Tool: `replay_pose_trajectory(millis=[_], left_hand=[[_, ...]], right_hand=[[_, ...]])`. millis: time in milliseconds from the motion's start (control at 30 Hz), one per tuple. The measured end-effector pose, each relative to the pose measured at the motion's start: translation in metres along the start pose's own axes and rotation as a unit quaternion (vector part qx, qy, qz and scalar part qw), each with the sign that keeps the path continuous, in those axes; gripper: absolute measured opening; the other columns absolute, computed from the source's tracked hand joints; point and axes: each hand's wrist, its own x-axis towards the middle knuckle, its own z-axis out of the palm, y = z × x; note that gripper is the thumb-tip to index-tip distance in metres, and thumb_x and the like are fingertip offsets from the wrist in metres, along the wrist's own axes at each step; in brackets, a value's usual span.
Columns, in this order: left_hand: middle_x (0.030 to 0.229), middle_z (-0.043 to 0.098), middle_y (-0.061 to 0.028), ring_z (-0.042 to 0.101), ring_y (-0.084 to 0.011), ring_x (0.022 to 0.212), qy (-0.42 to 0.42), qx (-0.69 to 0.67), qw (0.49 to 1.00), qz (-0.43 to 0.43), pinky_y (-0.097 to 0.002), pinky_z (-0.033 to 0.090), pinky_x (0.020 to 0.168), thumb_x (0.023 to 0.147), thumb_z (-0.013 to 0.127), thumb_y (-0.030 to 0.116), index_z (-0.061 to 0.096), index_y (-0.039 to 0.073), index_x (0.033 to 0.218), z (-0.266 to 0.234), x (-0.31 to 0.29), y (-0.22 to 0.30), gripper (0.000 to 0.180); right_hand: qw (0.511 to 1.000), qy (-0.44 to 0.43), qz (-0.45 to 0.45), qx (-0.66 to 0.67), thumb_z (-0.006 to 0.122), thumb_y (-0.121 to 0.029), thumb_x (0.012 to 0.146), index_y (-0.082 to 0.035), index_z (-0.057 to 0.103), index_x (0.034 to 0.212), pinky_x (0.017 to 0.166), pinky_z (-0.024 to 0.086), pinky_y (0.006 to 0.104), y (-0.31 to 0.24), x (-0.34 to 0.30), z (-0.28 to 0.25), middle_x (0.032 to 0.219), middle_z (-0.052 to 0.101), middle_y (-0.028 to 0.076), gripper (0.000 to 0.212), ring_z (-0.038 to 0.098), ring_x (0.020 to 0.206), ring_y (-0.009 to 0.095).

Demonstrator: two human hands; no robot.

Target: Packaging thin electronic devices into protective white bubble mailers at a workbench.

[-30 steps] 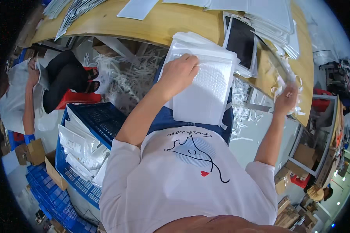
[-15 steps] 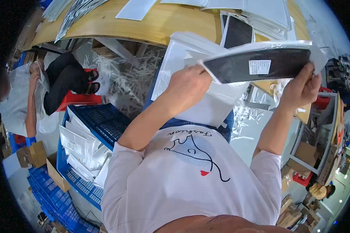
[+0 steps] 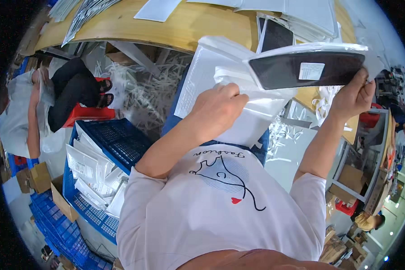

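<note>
My right hand grips the right end of a flat black panel in a clear plastic sleeve, which carries a small white label. The sleeved panel is held up, tilted, above my lap. Below its left end, my left hand is closed at the raised white film of a white bubble mailer, with the fingertips partly hidden. The mailer lies across my lap, leaning toward the table, with more white mailers under it. Another dark sleeved panel rests on the table edge behind.
Stacks of white mailers lie on the curved wooden table. To my left stands a blue crate with packed white envelopes. Beyond it, a person in black trousers sits on a red stool. Paper strips litter the floor.
My left hand has let go of the panel's left end and moved down to the mailer, whose film is now lifted. My right hand has shifted the panel slightly right and up.
</note>
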Motion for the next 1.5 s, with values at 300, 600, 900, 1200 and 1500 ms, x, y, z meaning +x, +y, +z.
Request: replay_pose_trajectory(millis=[300, 600, 900, 1200, 1500], left_hand=[[0.102, 0.057, -0.0057, 0.056, -0.0191, 0.079, 0.208, -0.033, 0.974, 0.083, -0.0274, 0.045, 0.064, 0.073, 0.064, 0.007, 0.063, 0.006, 0.091, -0.004, -0.008, 0.012, 0.018], [0.074, 0.059, -0.0036, 0.048, -0.0119, 0.064, -0.037, -0.486, 0.848, -0.208, -0.0223, 0.042, 0.060, 0.087, 0.058, 0.014, 0.063, -0.001, 0.083, -0.023, -0.029, -0.009, 0.016], [0.066, 0.056, -0.0004, 0.042, -0.0080, 0.060, 0.137, -0.555, 0.742, -0.350, -0.0211, 0.038, 0.055, 0.091, 0.054, 0.018, 0.062, -0.002, 0.083, 0.002, -0.035, -0.020, 0.023], [0.071, 0.058, -0.0025, 0.044, -0.0094, 0.063, 0.108, -0.481, 0.836, -0.241, -0.0216, 0.039, 0.058, 0.088, 0.057, 0.013, 0.062, -0.003, 0.090, 0.000, -0.040, -0.013, 0.017], [0.076, 0.061, -0.0037, 0.047, -0.0101, 0.063, 0.058, -0.435, 0.871, -0.221, -0.0208, 0.040, 0.058, 0.082, 0.061, 0.006, 0.063, -0.002, 0.096, -0.005, -0.028, -0.012, 0.016]], right_hand=[[0.976, -0.187, 0.112, -0.006, 0.056, -0.006, 0.090, 0.003, 0.064, 0.099, 0.067, 0.042, 0.0201, -0.041, -0.005, -0.013, 0.083, 0.065, 0.005, 0.015, 0.050, 0.070, 0.008], [0.750, -0.647, 0.053, 0.122, 0.062, -0.013, 0.081, 0.002, 0.061, 0.106, 0.086, 0.042, 0.0353, -0.086, -0.031, -0.016, 0.095, 0.065, 0.013, 0.029, 0.058, 0.094, 0.024], [0.941, -0.317, -0.120, 0.012, 0.070, -0.012, 0.074, -0.003, 0.062, 0.104, 0.082, 0.045, 0.0365, -0.082, -0.098, -0.006, 0.104, 0.060, 0.012, 0.033, 0.055, 0.091, 0.026], [0.831, -0.554, -0.052, 0.007, 0.071, -0.010, 0.072, -0.003, 0.063, 0.105, 0.079, 0.046, 0.0327, -0.078, -0.136, 0.017, 0.098, 0.060, 0.009, 0.035, 0.056, 0.087, 0.024], [0.928, -0.356, -0.057, 0.095, 0.069, -0.010, 0.073, -0.005, 0.067, 0.096, 0.070, 0.044, 0.0322, -0.079, -0.134, 0.038, 0.085, 0.060, 0.008, 0.024, 0.055, 0.076, 0.023]])
